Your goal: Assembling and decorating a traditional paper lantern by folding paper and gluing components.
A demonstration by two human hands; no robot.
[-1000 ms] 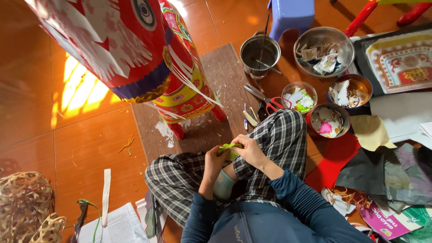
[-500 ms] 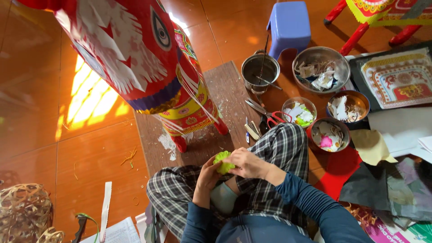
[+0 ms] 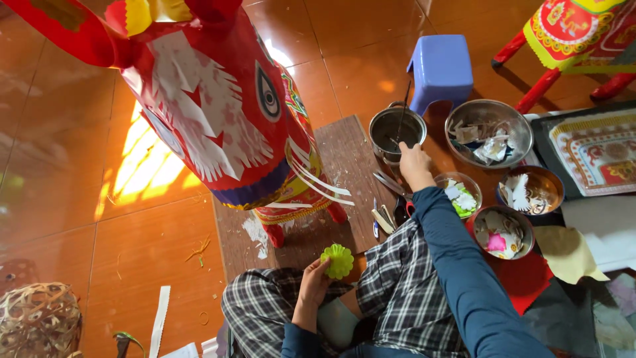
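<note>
The left hand (image 3: 313,284) pinches a small lime-green scalloped paper flower (image 3: 338,260) by its lower edge, held above the checked-trouser lap. The right hand (image 3: 414,164) is stretched forward, fingers closed around a thin dark stick (image 3: 402,119) whose lower end stands inside a small round steel pot (image 3: 396,130) with a dark inside; what the pot holds cannot be told. The pot sits at the far edge of a brown wooden board (image 3: 344,166) lying on the glossy orange tiled floor (image 3: 132,219).

To the right of the pot, a wide steel bowl (image 3: 489,134) holds crumpled paper scraps. Nearer the knee, a small bowl (image 3: 458,194) carries white and green cut pieces, a brown bowl (image 3: 530,191) white cut-outs, and a steel bowl (image 3: 502,232) pink and pale pieces. A black tray (image 3: 589,156) with red-and-gold printed paper lies at the right edge. Scissors (image 3: 391,185) rest on the board just beside the right wrist. A large red paper animal figure (image 3: 218,119) stands on the board's left side; a lilac plastic stool (image 3: 442,69) stands behind the pot.
</note>
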